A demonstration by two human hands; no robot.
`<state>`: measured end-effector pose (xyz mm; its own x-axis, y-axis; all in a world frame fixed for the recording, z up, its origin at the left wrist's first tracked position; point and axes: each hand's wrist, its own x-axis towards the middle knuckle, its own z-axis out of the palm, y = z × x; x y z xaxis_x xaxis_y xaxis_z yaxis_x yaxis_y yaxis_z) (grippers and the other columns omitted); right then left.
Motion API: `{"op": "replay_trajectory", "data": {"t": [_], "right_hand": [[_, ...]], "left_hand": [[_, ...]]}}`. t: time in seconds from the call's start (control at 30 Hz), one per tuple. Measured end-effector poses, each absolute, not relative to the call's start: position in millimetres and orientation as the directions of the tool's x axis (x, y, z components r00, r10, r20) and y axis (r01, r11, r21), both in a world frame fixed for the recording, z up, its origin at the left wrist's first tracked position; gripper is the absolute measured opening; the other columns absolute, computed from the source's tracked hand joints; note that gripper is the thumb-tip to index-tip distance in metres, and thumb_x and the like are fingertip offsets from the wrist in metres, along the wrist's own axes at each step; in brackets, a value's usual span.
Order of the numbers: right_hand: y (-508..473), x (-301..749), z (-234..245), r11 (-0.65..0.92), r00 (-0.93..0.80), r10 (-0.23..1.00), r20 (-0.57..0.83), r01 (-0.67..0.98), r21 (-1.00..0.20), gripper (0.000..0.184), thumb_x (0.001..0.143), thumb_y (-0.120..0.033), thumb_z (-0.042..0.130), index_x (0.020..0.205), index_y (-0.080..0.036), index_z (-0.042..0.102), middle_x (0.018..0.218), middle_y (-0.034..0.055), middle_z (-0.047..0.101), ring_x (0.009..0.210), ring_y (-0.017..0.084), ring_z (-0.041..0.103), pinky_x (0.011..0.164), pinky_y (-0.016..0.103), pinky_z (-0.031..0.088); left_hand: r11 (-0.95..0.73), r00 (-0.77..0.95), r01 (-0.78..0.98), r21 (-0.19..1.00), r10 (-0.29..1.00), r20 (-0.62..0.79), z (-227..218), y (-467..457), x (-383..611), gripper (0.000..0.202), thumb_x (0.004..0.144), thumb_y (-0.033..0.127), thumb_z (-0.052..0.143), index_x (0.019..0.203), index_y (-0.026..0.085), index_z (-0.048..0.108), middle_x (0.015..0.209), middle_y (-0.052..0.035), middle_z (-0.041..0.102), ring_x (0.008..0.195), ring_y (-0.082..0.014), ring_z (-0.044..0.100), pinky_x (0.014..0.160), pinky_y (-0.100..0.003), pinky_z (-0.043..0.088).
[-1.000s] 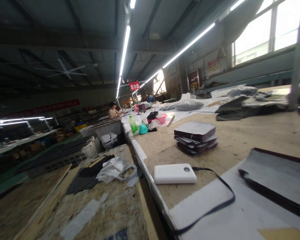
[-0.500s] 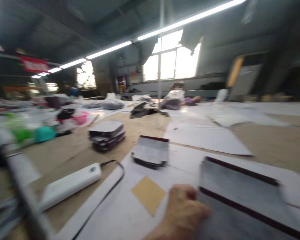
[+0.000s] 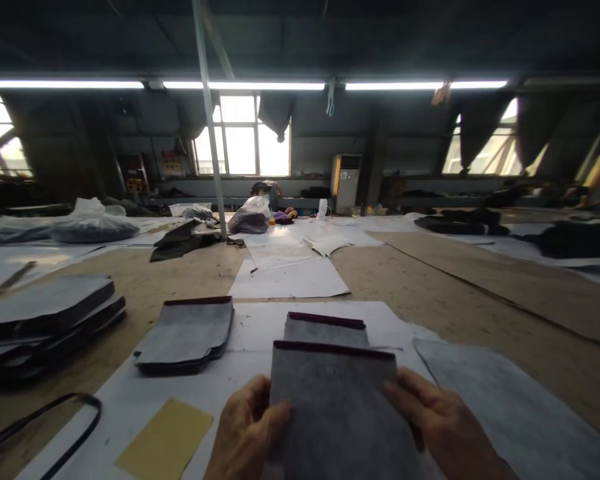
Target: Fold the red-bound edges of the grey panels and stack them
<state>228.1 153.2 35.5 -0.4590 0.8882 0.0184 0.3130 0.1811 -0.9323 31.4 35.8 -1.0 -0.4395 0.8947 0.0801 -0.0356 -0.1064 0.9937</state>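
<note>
Between my two hands is a grey fabric piece (image 3: 337, 407) with a dark maroon strip along its far edge. My left hand (image 3: 253, 427) grips its left side, thumb on top. On the opposite side my right hand (image 3: 437, 417) closes on it, thumb also on top. Just beyond lies another grey piece (image 3: 325, 329) with the same maroon edge, partly covered by the held one. A small stack of grey pieces (image 3: 187, 333) sits to the left on white paper (image 3: 260, 333). Left of my left hand is a tan card (image 3: 165, 437).
A taller stack of grey pieces (image 3: 45, 310) stands at far left, with a black cable (image 3: 87, 400) nearer. At right lies a large grey sheet (image 3: 520, 393). A pole (image 3: 213, 133) rises from the table; behind it a person (image 3: 267, 190) is partly hidden by bags.
The view has swung right and levelled. Earlier only one hand showed, beside the grey pieces; now both hands hold a grey piece by its sides.
</note>
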Motion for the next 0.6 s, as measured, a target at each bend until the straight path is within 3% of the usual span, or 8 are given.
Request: {"op": "replay_trajectory", "data": {"t": [0.23, 0.6], "right_hand": [[202, 200, 38, 0.275, -0.405, 0.909, 0.098, 0.408, -0.870, 0.026, 0.067, -0.043, 0.047, 0.061, -0.018, 0.052, 0.050, -0.0013, 0.049, 0.048, 0.013, 0.045, 0.044, 0.021, 0.032], [218, 194, 14, 0.387, -0.359, 0.910, 0.208, 0.555, -0.736, 0.027, 0.071, -0.042, 0.041, 0.054, -0.020, 0.041, 0.053, 0.0004, 0.051, 0.055, 0.016, 0.049, 0.053, 0.025, 0.034]], "left_hand": [[0.024, -0.525, 0.231, 0.973, 0.845, 0.104, -8, 38, 26, 0.035, 0.070, 0.043, 0.052, 0.086, 0.012, 0.056, 0.064, 0.0004, 0.049, 0.058, -0.0159, 0.044, 0.051, -0.020, 0.035], [0.118, -0.558, 0.367, 0.923, 0.821, 0.117, -7, 36, 34, 0.028, 0.076, 0.039, 0.042, 0.084, 0.016, 0.056, 0.064, 0.0007, 0.050, 0.059, -0.0172, 0.050, 0.052, -0.022, 0.036]]}}
